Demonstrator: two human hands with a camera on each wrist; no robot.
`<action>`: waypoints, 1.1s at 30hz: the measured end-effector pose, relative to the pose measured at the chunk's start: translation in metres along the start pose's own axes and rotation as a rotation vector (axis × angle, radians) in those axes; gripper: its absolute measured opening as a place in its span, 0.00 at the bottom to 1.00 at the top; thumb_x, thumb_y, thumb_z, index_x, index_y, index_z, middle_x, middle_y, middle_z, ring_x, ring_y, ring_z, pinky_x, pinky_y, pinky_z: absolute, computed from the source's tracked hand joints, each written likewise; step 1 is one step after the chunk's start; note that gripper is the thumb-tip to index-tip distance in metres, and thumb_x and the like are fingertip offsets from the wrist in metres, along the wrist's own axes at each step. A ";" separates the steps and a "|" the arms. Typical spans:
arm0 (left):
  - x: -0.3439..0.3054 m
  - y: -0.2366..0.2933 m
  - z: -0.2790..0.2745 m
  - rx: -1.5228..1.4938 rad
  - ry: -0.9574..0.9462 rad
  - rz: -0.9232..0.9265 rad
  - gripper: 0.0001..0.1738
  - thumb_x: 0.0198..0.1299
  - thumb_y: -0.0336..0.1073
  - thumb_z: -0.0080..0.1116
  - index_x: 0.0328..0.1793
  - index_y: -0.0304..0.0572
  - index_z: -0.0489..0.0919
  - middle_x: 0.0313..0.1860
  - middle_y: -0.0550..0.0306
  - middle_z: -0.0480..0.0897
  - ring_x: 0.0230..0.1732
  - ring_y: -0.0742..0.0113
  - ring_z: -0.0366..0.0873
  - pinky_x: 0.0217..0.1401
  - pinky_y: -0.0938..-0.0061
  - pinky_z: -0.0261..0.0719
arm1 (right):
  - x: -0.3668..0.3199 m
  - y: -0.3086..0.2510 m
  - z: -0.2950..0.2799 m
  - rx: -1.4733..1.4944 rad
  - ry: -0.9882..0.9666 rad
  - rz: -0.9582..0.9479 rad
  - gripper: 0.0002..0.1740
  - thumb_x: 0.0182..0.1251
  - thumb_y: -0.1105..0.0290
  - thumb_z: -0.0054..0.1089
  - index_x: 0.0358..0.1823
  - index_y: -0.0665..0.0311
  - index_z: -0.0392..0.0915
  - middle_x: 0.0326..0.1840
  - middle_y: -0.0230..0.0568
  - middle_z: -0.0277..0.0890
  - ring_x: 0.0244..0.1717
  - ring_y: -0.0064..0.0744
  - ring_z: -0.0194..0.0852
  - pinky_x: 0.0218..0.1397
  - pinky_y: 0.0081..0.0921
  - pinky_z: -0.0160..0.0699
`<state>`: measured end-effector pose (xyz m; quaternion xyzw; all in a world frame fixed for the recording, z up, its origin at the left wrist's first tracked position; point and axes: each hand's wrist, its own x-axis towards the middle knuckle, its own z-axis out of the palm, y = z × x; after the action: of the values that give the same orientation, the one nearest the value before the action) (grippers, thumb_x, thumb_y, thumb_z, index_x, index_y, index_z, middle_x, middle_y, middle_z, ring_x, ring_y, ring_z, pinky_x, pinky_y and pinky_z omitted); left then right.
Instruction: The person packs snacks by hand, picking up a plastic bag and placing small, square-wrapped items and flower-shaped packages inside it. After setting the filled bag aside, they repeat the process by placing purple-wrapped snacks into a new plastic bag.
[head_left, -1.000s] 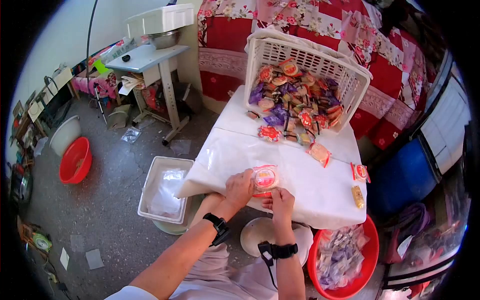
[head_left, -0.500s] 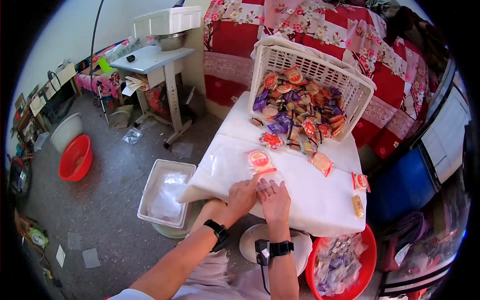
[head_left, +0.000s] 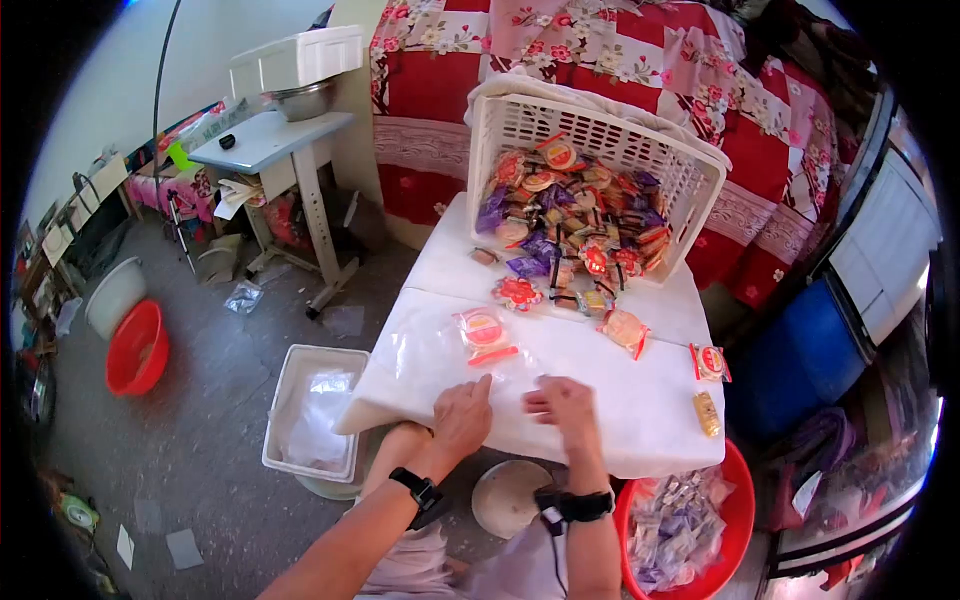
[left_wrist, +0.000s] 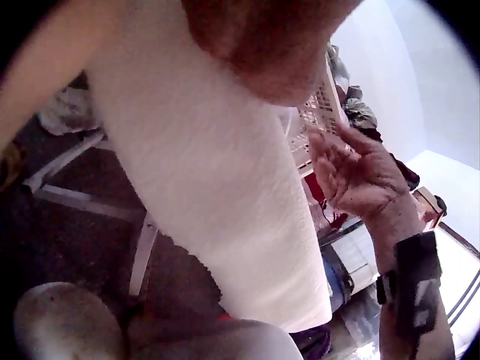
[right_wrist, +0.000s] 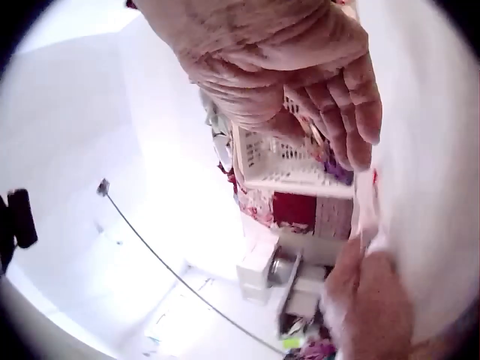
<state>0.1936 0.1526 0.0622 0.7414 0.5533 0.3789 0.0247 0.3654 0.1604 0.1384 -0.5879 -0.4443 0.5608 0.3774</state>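
Note:
A round wafer in a red-and-clear wrapper (head_left: pixel 484 332) lies on the white-covered table, inside or beneath a clear plastic bag (head_left: pixel 520 362); which one is unclear. My left hand (head_left: pixel 463 415) is at the bag's near edge, and its thumb and finger appear to pinch the film; in the right wrist view the left hand (right_wrist: pixel 375 304) shows low down. To the right of the bag, my right hand (head_left: pixel 566 408) is lifted off the table, blurred, with loosely bent fingers and nothing in them. The left wrist view shows the right hand's palm (left_wrist: pixel 364 180), also bare.
A tipped white basket (head_left: pixel 700 185) spills wrapped snacks at the back. Single wrapped pieces (head_left: pixel 625 332) lie near it, others (head_left: pixel 710 363) at the right edge. Below the right edge stands a red basin (head_left: pixel 738 500) of packets; left of the table, a white bin (head_left: pixel 275 425) holds clear film.
The wrapped wafer was between both hands, then lay beyond them on the table. My right hand has moved off the bag to the right; my left hand stays near its edge.

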 end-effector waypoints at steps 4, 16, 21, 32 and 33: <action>-0.002 0.000 0.000 0.030 0.003 0.028 0.16 0.51 0.31 0.54 0.48 0.39 0.74 0.30 0.53 0.77 0.36 0.53 0.77 0.40 0.58 0.73 | 0.071 0.015 -0.093 -0.694 0.688 -0.598 0.26 0.55 0.62 0.65 0.53 0.67 0.74 0.51 0.50 0.78 0.52 0.48 0.77 0.51 0.30 0.77; -0.001 0.000 0.006 0.070 0.054 0.039 0.15 0.49 0.30 0.54 0.45 0.40 0.76 0.29 0.52 0.77 0.34 0.53 0.78 0.37 0.57 0.73 | 0.090 -0.004 -0.119 -1.174 0.394 -0.206 0.42 0.42 0.53 0.72 0.59 0.61 0.66 0.61 0.40 0.65 0.61 0.52 0.63 0.57 0.44 0.73; -0.001 -0.003 0.002 -0.023 0.084 0.057 0.15 0.50 0.29 0.53 0.46 0.38 0.74 0.29 0.49 0.77 0.34 0.49 0.77 0.37 0.55 0.73 | 0.073 0.029 -0.113 -1.408 0.495 -0.558 0.24 0.49 0.64 0.65 0.47 0.65 0.71 0.45 0.49 0.70 0.37 0.49 0.76 0.41 0.41 0.80; -0.001 0.001 -0.002 -0.109 0.116 -0.050 0.15 0.60 0.35 0.52 0.51 0.36 0.73 0.28 0.44 0.80 0.31 0.44 0.78 0.36 0.53 0.73 | -0.050 0.046 -0.049 0.235 0.038 -0.130 0.14 0.64 0.65 0.57 0.39 0.71 0.77 0.23 0.41 0.78 0.18 0.26 0.77 0.21 0.20 0.78; -0.002 0.001 -0.002 -0.110 0.135 -0.042 0.15 0.60 0.36 0.52 0.51 0.36 0.73 0.27 0.44 0.80 0.30 0.44 0.78 0.35 0.53 0.73 | -0.048 0.055 -0.040 0.244 0.029 -0.102 0.14 0.64 0.64 0.57 0.38 0.72 0.77 0.22 0.41 0.78 0.17 0.25 0.76 0.18 0.19 0.75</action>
<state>0.1930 0.1503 0.0630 0.7000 0.5476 0.4570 0.0361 0.4120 0.0995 0.1058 -0.5226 -0.3966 0.5821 0.4803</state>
